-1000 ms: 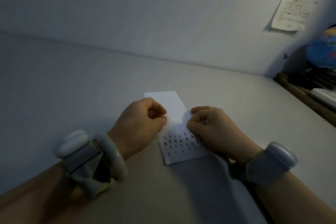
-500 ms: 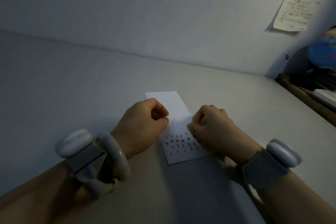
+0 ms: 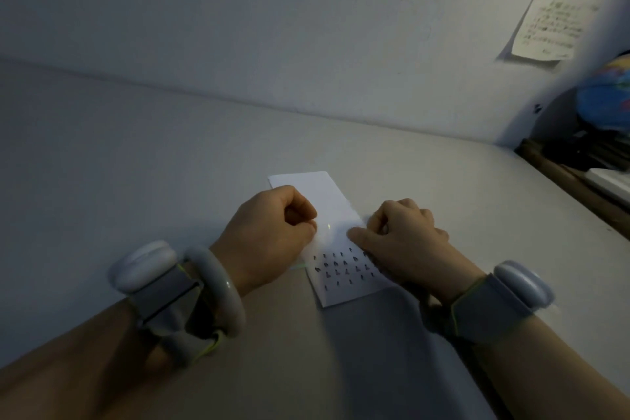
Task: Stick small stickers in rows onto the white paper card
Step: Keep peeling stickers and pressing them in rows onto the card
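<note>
Four rows of small stickers (image 3: 342, 268) filling the near end of the white paper card (image 3: 332, 201) on the table (image 3: 170, 164); far half bare; left hand (image 3: 269, 239) curled at card's edge, contents indiscernible; right hand (image 3: 402, 239) fingertips pressing card.

dim, bluish | shadows under forearms | right edge blurred | wide-angle bending | mild grain

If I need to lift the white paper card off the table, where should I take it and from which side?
Take the white paper card by its bare far end, coming from the wall side. It lies flat on the table; the sticker rows fill the near part, and the left hand and right hand flank its middle.
</note>
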A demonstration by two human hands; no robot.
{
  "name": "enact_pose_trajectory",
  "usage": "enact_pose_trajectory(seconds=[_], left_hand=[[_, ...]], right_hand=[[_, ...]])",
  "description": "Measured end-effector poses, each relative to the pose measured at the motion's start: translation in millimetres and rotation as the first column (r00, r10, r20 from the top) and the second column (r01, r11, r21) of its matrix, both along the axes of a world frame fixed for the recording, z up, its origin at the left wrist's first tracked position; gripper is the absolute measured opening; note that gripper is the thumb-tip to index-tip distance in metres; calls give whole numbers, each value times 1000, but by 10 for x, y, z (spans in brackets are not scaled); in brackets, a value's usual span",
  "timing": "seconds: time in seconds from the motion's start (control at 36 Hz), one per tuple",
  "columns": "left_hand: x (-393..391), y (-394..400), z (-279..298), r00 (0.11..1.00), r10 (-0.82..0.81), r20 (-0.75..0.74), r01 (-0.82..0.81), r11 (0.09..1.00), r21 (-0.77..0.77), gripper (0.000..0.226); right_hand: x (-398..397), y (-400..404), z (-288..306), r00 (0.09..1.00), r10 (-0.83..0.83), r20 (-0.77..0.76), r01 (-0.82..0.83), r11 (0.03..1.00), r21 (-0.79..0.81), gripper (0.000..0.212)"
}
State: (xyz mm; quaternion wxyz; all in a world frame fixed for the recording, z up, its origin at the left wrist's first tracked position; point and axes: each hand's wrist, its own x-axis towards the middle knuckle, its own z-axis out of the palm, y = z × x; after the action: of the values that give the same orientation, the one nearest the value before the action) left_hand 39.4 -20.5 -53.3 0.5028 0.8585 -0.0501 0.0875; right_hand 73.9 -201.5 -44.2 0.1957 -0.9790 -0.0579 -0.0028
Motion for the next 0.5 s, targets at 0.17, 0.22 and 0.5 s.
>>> enact_pose_trajectory(seconds=[0.17, 0.22, 0.5], left_hand=[[-3, 5, 20, 999, -12, -30, 12, 1000, -10, 9], [-6, 3, 27, 999, -18, -31, 18, 1000, -3, 10], [-31, 27, 93, 989, -66, -132, 16, 937, -349, 10]], right_hand=[[-16, -14, 38, 1000, 11, -13, -11, 1000, 8, 17], [-26, -22, 40, 1000, 15, -12, -15, 1000, 15, 14], [-85, 6, -19, 990, 29, 136, -34, 999, 31, 6]])
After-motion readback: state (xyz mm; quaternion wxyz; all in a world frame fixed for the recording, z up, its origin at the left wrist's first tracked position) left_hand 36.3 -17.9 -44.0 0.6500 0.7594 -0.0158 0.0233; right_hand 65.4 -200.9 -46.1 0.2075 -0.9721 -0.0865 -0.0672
